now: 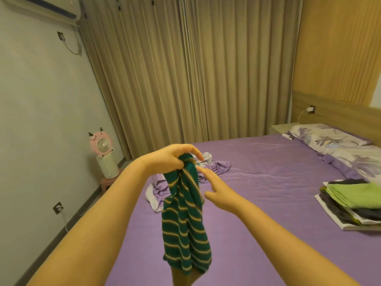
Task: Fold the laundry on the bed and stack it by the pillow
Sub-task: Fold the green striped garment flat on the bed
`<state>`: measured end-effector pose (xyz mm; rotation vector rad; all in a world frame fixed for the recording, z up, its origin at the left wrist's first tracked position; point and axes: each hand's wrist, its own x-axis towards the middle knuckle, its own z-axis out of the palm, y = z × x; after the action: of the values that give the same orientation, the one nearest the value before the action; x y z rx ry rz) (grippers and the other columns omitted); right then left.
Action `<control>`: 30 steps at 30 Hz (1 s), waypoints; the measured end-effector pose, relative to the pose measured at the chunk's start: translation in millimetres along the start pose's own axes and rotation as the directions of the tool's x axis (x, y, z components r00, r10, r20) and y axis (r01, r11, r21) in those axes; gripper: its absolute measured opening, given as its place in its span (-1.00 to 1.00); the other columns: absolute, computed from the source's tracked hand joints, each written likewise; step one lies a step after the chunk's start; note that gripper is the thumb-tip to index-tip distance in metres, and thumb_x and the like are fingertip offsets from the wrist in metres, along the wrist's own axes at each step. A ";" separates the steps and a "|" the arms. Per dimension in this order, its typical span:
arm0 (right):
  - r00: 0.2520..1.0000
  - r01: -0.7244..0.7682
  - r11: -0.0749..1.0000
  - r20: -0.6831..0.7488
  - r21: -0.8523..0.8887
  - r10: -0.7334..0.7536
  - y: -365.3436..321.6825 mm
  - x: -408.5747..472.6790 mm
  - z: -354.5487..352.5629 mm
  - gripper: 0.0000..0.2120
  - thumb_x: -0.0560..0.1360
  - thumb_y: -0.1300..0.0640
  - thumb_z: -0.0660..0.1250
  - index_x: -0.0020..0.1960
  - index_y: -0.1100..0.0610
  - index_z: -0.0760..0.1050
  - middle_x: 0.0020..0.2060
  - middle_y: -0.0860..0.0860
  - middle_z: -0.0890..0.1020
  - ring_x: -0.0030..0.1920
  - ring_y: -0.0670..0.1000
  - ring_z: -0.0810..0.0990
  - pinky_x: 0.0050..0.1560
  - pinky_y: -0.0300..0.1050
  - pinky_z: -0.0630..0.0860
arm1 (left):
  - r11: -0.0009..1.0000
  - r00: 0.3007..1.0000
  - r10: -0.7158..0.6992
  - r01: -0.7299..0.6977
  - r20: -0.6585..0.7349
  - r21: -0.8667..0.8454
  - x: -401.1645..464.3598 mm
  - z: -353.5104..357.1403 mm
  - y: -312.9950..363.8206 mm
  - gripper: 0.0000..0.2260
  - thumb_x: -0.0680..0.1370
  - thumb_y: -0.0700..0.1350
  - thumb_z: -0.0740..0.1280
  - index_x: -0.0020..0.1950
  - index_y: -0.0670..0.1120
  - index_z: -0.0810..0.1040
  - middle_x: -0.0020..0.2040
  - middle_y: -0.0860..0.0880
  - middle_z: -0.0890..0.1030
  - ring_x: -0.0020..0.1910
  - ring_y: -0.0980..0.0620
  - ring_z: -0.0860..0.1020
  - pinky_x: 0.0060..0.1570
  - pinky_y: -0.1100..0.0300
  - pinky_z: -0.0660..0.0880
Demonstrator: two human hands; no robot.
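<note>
A green striped top (185, 221) is hanging down in front of the person, over the purple bed (268, 182). The left hand (171, 157) is holding it up by its top end, with the fingers curled tight around the bunched cloth. The right hand (218, 193) is reaching in beside the top with its fingers straight and spread, and it is holding nothing. One fingertip is sitting right next to the cloth, but I cannot tell if it is touching.

On the right side of the bed, a stack of folded clothes (350, 205) is lying flat, with a light green piece on top. Behind the hands, a small heap of unfolded purple and white clothes (208, 168) is lying on the sheet. Farther back on the right, a flowery pillow (334, 141) is lying at the head of the bed. Long tan curtains (185, 69) are hanging behind the bed, and a pink fan (102, 144) is standing by the left wall.
</note>
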<state>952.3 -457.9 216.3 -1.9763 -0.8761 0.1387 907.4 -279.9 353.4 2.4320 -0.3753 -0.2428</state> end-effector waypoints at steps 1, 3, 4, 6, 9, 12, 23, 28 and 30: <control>0.998 -0.045 0.992 0.039 0.118 0.041 -5.3 -1.0 1.6 -0.31 0.50 0.35 0.17 0.33 -0.39 0.15 0.44 -0.20 0.20 0.18 -0.23 0.40 0.20 -0.12 0.42 | 1.000 1.000 0.004 -0.005 0.019 0.027 -6.5 -1.2 -0.3 -0.49 0.49 -0.43 0.14 0.09 0.18 0.52 -0.11 0.12 0.57 -0.15 0.16 0.60 -0.16 0.24 0.58; 0.991 -0.110 0.951 0.108 0.290 0.082 -17.7 -3.0 7.4 -0.29 0.48 0.38 0.13 0.17 -0.49 0.27 0.28 -0.36 0.29 0.19 -0.27 0.35 0.19 -0.15 0.43 | 0.995 0.999 0.011 -0.016 0.051 0.103 -19.3 -3.0 -1.5 -0.49 0.50 -0.42 0.14 0.06 0.22 0.52 -0.15 0.26 0.57 -0.11 0.21 0.59 -0.16 0.30 0.56; 0.987 -0.108 0.939 0.149 0.326 0.062 -23.9 -4.2 10.5 -0.30 0.48 0.35 0.15 0.12 -0.53 0.29 0.20 -0.46 0.35 0.22 -0.30 0.33 0.16 -0.31 0.41 | 0.991 0.999 0.008 -0.015 0.053 0.131 -24.8 -3.5 -2.9 -0.48 0.50 -0.42 0.14 0.05 0.22 0.52 -0.15 0.27 0.57 -0.10 0.22 0.59 -0.16 0.32 0.55; 0.970 -0.080 0.948 0.245 0.308 0.002 -35.0 -7.3 19.9 -0.41 0.49 0.25 0.25 0.11 -0.50 0.36 0.09 -0.48 0.49 0.16 -0.39 0.42 -0.04 -0.51 0.43 | 0.988 0.999 -0.012 0.006 0.035 0.154 -35.1 -3.7 -6.3 -0.48 0.50 -0.43 0.14 0.04 0.22 0.53 -0.10 0.20 0.57 -0.07 0.18 0.59 -0.12 0.29 0.56; 0.979 -0.051 0.987 0.201 0.152 0.020 -34.6 -12.3 35.8 -0.79 0.47 0.22 0.32 0.00 -0.06 0.56 -0.05 -0.08 0.64 0.01 -0.10 0.58 0.02 -0.22 0.55 | 0.986 0.999 -0.035 0.039 -0.029 0.163 -49.6 -2.9 -15.0 -0.48 0.50 -0.44 0.12 0.04 0.19 0.54 -0.04 0.11 0.55 -0.03 0.12 0.58 -0.07 0.22 0.57; 0.995 -0.084 0.994 0.053 0.074 0.080 -29.0 -19.2 30.3 -0.85 0.50 0.20 0.32 -0.21 -0.01 0.54 -0.29 -0.06 0.56 -0.24 -0.05 0.49 -0.13 -0.07 0.49 | 0.979 0.992 -0.079 0.096 -0.097 0.178 -64.0 -2.6 -27.2 -0.49 0.50 -0.43 0.10 0.05 0.19 0.52 0.06 0.12 0.50 0.05 0.11 0.51 0.01 0.20 0.53; 0.980 -0.151 0.984 -0.117 0.100 0.162 -53.0 -34.1 -61.9 -0.85 0.56 -0.01 0.26 -0.13 -0.19 0.57 -0.19 -0.12 0.61 -0.18 -0.11 0.58 -0.43 -0.36 0.48 | 0.987 0.974 -0.135 0.149 -0.180 0.064 -44.5 13.3 -38.3 -0.79 0.54 0.06 0.30 0.04 -0.04 0.56 -0.07 -0.05 0.60 -0.05 -0.02 0.59 0.03 0.07 0.54; 0.957 -0.168 0.976 -0.215 0.138 0.195 -43.5 -28.1 -94.4 -0.82 0.56 0.10 0.27 -0.11 0.17 0.59 -0.31 0.04 0.56 -0.29 -0.01 0.47 -0.30 -0.17 0.41 | 0.964 0.931 -0.062 0.150 -0.360 0.221 3.3 40.8 -8.3 -0.78 0.56 0.06 0.29 0.14 0.01 0.53 0.07 0.01 0.58 0.07 0.03 0.52 0.12 0.02 0.50; 0.937 -0.185 0.954 -0.250 0.237 0.244 -41.3 -21.9 -105.0 -0.87 0.53 0.16 0.29 -0.12 0.20 0.55 -0.28 0.10 0.57 -0.29 0.03 0.51 -0.31 -0.11 0.45 | 0.951 0.864 0.042 0.119 -0.502 0.285 25.0 66.1 9.9 -0.73 0.55 0.09 0.29 0.22 0.06 0.50 0.15 0.06 0.50 0.15 0.08 0.45 0.17 0.02 0.45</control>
<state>959.2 -534.1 302.0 -1.8325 -0.4428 0.0738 911.3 -334.0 306.9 2.6860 -0.1304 0.4711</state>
